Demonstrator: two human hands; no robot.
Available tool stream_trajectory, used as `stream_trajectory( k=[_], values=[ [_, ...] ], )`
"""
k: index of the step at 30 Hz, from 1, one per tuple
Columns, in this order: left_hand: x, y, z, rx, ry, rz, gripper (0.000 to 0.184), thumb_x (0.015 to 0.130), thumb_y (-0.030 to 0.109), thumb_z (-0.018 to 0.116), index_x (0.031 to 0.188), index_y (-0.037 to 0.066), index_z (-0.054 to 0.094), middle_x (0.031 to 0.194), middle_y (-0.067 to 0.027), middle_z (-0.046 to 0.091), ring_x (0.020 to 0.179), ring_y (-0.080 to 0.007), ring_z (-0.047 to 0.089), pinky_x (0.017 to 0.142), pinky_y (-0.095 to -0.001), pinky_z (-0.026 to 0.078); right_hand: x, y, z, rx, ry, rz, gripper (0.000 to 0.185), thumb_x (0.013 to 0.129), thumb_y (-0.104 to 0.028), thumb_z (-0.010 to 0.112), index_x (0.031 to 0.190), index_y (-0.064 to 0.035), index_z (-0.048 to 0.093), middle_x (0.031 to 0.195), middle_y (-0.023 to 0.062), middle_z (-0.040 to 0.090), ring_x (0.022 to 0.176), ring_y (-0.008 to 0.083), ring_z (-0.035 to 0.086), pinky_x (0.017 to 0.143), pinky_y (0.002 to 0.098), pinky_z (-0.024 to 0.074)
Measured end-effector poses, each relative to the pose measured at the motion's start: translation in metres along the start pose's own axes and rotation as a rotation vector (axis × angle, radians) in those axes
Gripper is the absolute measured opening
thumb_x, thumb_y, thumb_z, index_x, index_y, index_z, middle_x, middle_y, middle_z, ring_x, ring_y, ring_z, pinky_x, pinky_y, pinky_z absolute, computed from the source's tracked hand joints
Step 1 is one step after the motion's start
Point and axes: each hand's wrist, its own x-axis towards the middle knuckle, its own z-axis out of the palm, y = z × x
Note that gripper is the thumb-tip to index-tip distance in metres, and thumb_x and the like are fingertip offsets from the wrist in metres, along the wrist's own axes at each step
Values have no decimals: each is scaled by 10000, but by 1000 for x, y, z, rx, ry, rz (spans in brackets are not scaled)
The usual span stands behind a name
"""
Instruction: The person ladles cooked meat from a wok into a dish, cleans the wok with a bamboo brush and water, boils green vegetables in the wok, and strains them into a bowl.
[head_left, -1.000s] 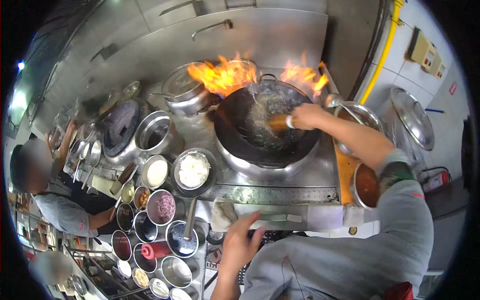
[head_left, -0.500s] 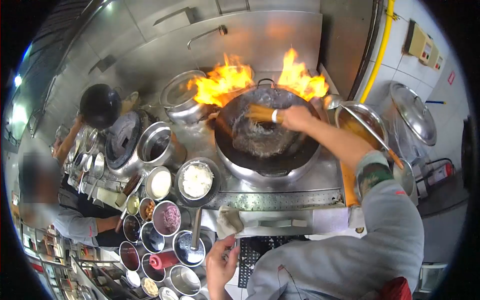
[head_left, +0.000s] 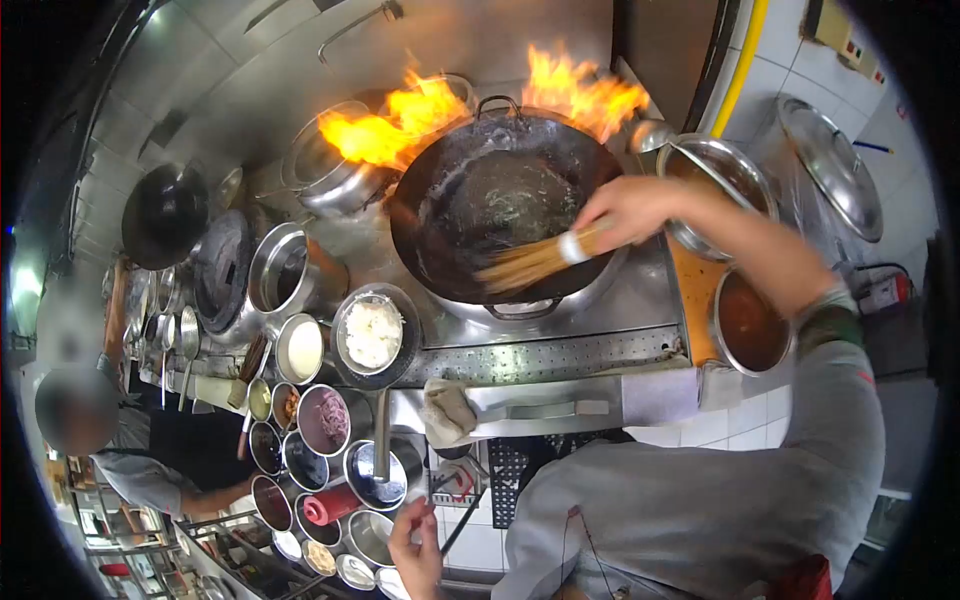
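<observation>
Right hand (head_left: 630,213), arm (head_left: 760,240) outstretched, has drawn brush (head_left: 530,266) nearer

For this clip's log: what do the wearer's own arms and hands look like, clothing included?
Both the right hand and the left hand are without gloves. The right arm's grey sleeve leaves the forearm bare and has a dark green band near its edge, plus a small red mark. No left sleeve can be made out.

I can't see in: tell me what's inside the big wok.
Frothy liquid pools in the big wok. The brush and right hand cover part of its near right wall, so whatever lies beneath them cannot be seen.
</observation>
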Motion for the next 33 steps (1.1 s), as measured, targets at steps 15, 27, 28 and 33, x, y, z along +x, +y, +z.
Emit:
stream_trajectory(
  k=[15, 27, 28, 33],
  values=[
    [25, 47, 15, 201, -25, 46, 221, 884, 52, 677, 1092, -22, 674, 928, -133, 719, 798, -221, 675, 744, -345, 528, 58, 12, -48, -178, -182, 71, 420, 776, -332, 706, 1112, -81, 720, 725, 89, 692, 516, 168, 646, 448, 337, 504],
    [22, 16, 7, 121, 54, -22, 230, 901, 67, 667, 1108, -31, 661, 1003, -149, 719, 882, -185, 665, 789, -307, 518, 42, 30, -24, -618, 329, 301, 260, 776, -249, 666, 903, -38, 750, 835, 168, 728, 784, 304, 723, 665, 429, 582],
    [39, 35, 25, 124, 38, 46, 252, 895, 85, 683, 1121, -26, 662, 999, -162, 716, 901, -236, 677, 810, -342, 519, 69, 33, -5, -531, 467, 310, 255, 788, -252, 652, 883, -35, 749, 855, 178, 727, 814, 331, 718, 708, 448, 572],
    [6, -8, 10, 209, 85, 18, 266, 883, 113, 705, 1106, -26, 665, 1013, -164, 706, 933, -276, 679, 842, -359, 517, 24, 24, -13, -576, 326, 196, 284, 883, -301, 569, 983, -99, 742, 939, 174, 724, 870, 342, 712, 744, 483, 555]
  ],
)
